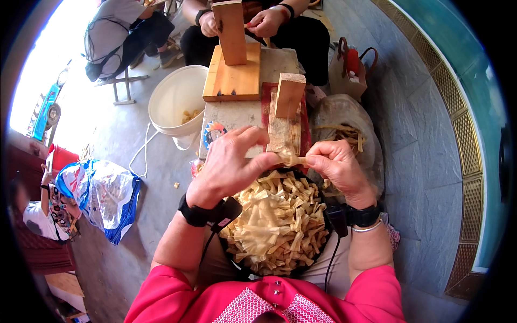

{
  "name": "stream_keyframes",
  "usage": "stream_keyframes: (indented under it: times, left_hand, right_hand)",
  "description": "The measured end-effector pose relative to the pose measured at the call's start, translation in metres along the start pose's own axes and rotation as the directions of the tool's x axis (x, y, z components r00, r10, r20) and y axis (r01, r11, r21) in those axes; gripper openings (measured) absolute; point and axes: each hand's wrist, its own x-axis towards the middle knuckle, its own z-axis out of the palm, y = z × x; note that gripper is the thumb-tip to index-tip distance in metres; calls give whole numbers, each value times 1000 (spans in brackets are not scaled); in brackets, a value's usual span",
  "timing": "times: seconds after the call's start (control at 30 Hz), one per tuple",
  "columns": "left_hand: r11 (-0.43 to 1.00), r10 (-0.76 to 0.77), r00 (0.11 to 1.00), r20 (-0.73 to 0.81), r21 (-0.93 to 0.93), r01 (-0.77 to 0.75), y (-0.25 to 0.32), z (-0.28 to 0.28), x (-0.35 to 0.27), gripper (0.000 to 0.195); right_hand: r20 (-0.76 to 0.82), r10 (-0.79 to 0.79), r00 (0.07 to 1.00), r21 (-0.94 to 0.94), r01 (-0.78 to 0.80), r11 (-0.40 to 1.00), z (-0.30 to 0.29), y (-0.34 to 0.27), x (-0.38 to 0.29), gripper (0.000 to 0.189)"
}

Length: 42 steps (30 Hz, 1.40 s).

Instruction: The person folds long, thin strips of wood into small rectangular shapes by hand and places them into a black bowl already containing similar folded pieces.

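Observation:
My right hand pinches a pale yellow, husk-like strip between thumb and fingertips. A loop or knot shows in the strip, blurred, just off the near end of a small wooden board. My left hand is at the knot's left side, thumb tip against or very near it, index finger raised apart. Below both hands, a dark round container on my lap is heaped with knotted pale pieces. From the small board rises an upright wooden block.
Across the low table, another person's hands work behind a larger wooden stand. A white bucket stands left, holding a few pieces. At right are a plastic bag of strips and a handbag. A plastic sack lies on the floor.

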Motion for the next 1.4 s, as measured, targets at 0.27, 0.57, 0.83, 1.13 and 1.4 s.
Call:
stream_keyframes:
  times: [0.27, 0.57, 0.83, 1.13, 1.4]
  left_hand:
    - [997, 21, 947, 320, 62, -43, 5, 19, -8, 18]
    - [968, -238, 961, 143, 112, 224, -13, 23, 25, 16]
    - [878, -301, 930, 212, 443, 183, -32, 30, 17, 22]
    - [785, -318, 923, 216, -485, 384, 9, 62, -16, 45]
    - [-67, -577, 814, 72, -997, 40, 21, 35, 0, 34]
  right_hand:
    - [44, -64, 997, -97, 68, 993, 7, 8, 3, 13]
    - [-271, -230, 935, -243, 165, 956, -3, 32, 41, 18]
    - [-240, -371, 897, -844, -4, 537, 2, 47, 55, 18]
    - [199, 276, 940, 670, -336, 662, 42, 33, 24, 21]
    - [184, 106, 977, 415, -175, 893, 59, 21, 14, 22]
